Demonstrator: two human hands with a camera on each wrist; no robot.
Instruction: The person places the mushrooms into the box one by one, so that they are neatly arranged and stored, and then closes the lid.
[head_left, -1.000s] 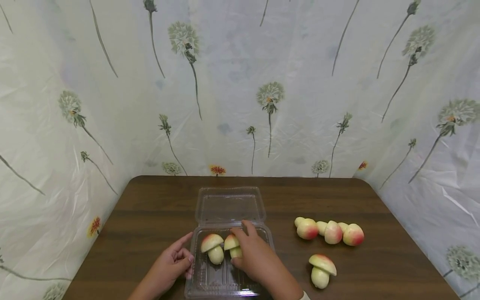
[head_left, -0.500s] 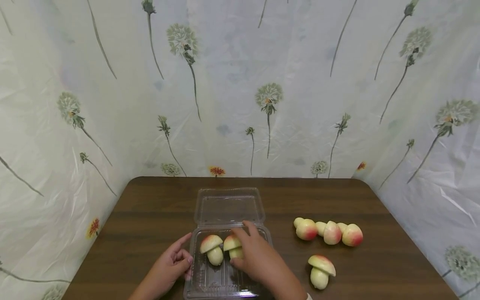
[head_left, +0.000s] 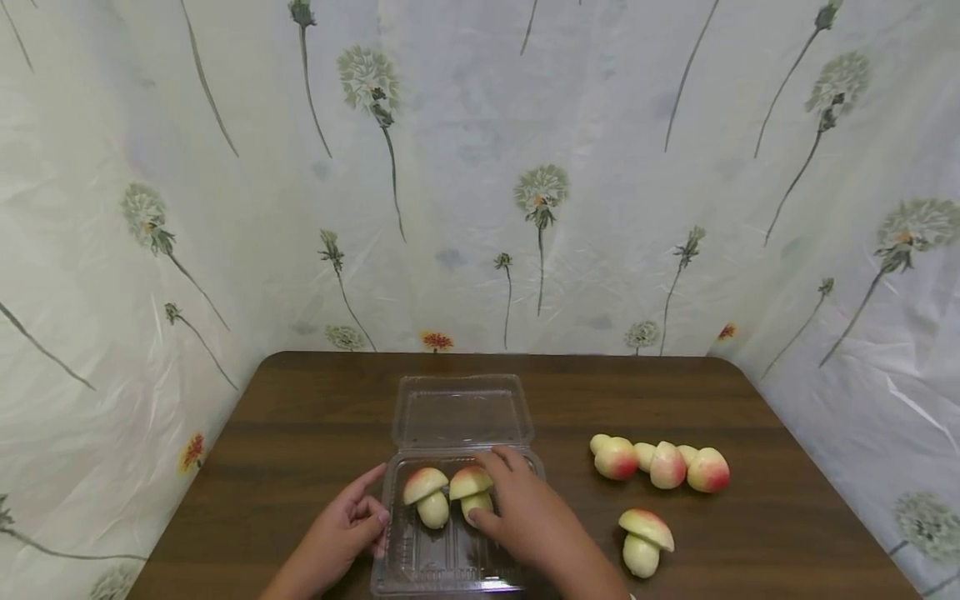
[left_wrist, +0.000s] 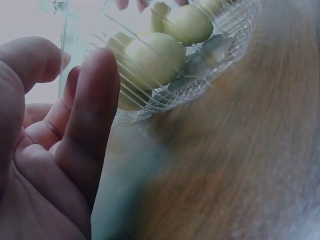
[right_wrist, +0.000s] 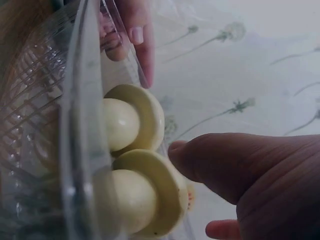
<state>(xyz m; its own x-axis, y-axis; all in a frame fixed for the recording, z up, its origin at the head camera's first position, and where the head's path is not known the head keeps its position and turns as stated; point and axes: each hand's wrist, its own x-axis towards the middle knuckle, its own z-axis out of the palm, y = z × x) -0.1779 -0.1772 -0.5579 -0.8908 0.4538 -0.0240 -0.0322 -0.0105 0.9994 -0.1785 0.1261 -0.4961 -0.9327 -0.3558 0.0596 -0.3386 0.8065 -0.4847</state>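
A clear plastic clamshell box [head_left: 392,575] lies open on the table. Two toy mushrooms [head_left: 432,510] with yellow-red caps sit side by side in its back half. My left hand [head_left: 341,533] holds the box's left rim, thumb above and curled fingers against the wall [left_wrist: 95,100]. Over the box's right side, my right hand [head_left: 525,517] is spread loosely beside the right-hand mushroom [head_left: 470,483], gripping nothing. In the right wrist view its thumb [right_wrist: 215,160] is close to the caps; whether it touches one I cannot tell.
The box's lid [head_left: 462,412] lies folded back behind it. Right of the box, another mushroom [head_left: 642,542] rests on the brown table [head_left: 322,417], with a row of three more mushrooms [head_left: 666,467] behind. A flower-patterned sheet [head_left: 465,167] hangs around the table.
My right hand has loosened and shifted slightly to the right, uncovering more of the right-hand mushroom in the box. The left hand stays at the rim.
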